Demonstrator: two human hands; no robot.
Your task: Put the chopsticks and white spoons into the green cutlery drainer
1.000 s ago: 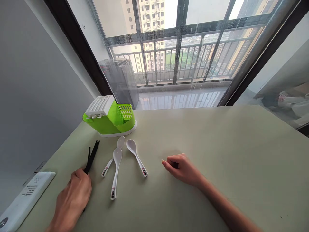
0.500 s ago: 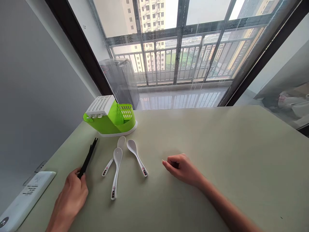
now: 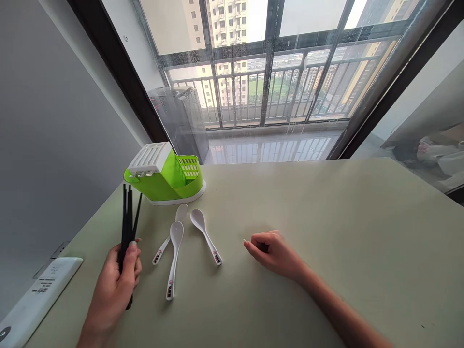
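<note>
Several black chopsticks [image 3: 126,224] stand raised in my left hand [image 3: 113,285], which is closed round them; their upper ends fan apart slightly. To the right of that hand lie three white spoons: a front spoon [image 3: 176,237], a rear spoon [image 3: 181,212] partly covered by it, and a right spoon [image 3: 204,229] set apart. Printed marks show on their handles. My right hand [image 3: 273,253] rests on the table in a loose fist, with nothing visible in it. Behind the spoons stands a green and white cutlery holder [image 3: 163,190] with a slotted white top and a lower open basket.
The pale green table [image 3: 326,217] reaches back to a glass partition with a balcony beyond. A long white power strip-like device [image 3: 45,292] lies along the left edge. A grey wall [image 3: 54,145] rises at the left.
My left hand has lifted the black chopsticks from near the table and turned them more upright, so they now spread apart. My right hand and the spoons stay in place.
</note>
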